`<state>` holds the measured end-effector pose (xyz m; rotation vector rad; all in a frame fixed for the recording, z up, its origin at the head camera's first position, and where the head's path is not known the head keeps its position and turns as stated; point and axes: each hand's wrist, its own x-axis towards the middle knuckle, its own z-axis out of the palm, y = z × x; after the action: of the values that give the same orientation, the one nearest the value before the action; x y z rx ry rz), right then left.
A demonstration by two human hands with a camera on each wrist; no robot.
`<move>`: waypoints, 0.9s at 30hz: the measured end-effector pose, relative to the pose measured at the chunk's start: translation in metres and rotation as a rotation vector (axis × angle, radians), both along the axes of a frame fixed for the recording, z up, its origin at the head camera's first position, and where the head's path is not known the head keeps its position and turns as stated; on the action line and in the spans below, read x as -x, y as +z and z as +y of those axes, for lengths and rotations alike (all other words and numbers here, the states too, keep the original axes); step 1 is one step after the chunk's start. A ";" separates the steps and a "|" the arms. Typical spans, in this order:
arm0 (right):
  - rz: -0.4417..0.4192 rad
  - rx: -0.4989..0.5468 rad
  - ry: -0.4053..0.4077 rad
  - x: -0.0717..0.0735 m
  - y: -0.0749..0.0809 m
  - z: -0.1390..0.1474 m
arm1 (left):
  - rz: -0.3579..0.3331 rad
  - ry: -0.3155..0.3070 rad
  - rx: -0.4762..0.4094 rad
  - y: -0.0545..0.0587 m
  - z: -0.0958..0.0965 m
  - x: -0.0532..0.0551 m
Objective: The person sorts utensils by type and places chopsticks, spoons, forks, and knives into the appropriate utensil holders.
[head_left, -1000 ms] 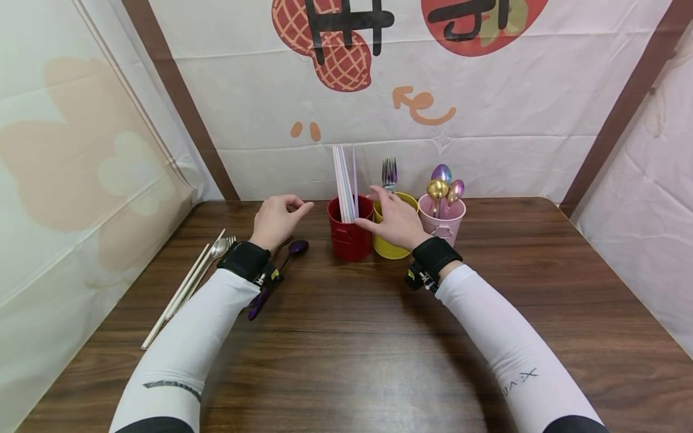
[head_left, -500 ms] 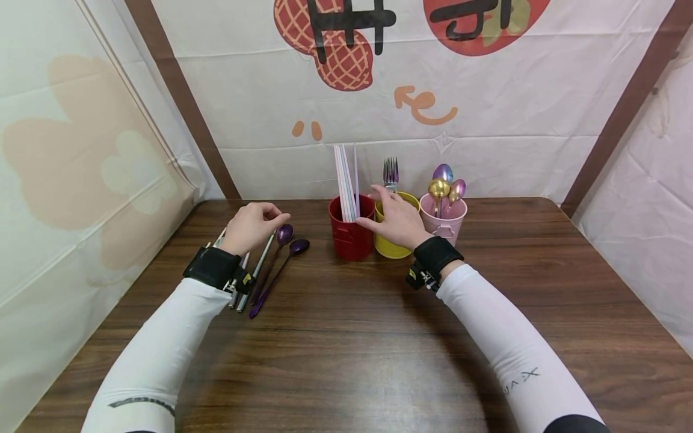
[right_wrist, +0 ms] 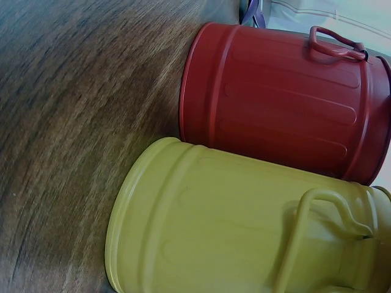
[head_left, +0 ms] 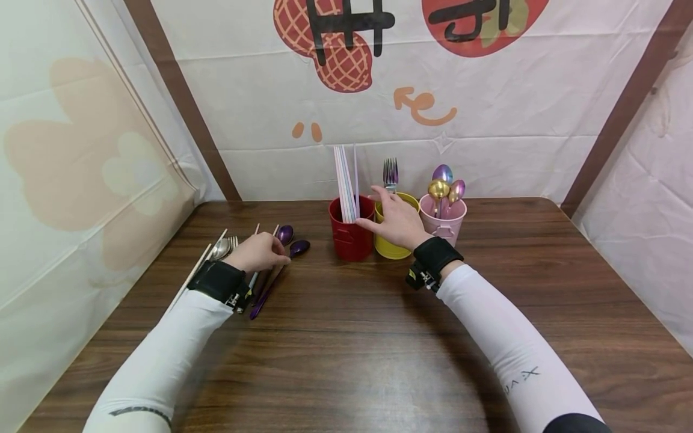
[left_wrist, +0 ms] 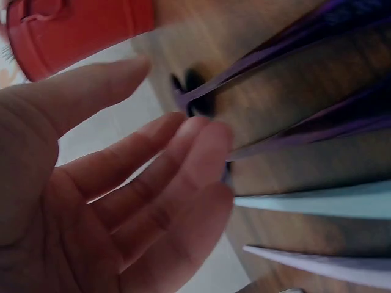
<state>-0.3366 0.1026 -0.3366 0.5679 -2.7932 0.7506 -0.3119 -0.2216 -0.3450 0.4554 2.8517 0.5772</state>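
I'd call it part done: striped sticks (head_left: 345, 183) in the red bucket (head_left: 352, 245), fork (head_left: 390, 171) in the yellow bucket (head_left: 391, 249), colored spoons (head_left: 438, 189) in the pink bucket (head_left: 458, 221), mid-frame. Left, I judge: purple spoons (head_left: 299, 248), silver spoon (head_left: 221, 248), chopsticks (head_left: 201, 258) on the desk (head_left: 346, 337), centre-left. Left hand (head_left: 257, 252) relaxed by the purple spoons, holding nothing; right hand (head_left: 399, 221) spread at red/yellow rims, contact unclear to me.
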 end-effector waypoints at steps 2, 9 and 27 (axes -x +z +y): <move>-0.001 -0.002 0.000 0.000 0.000 0.000 | -0.049 -0.003 0.008 -0.005 0.001 0.001; 0.002 0.006 0.001 -0.001 0.001 0.000 | -0.084 0.052 -0.003 -0.018 0.003 0.005; 0.175 0.046 0.098 -0.012 0.016 0.046 | 0.040 0.174 -0.318 -0.013 0.007 0.003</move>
<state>-0.3245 0.1486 -0.3210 0.7290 -2.5975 0.7431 -0.3146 -0.2149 -0.3582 0.2692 2.8631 1.0734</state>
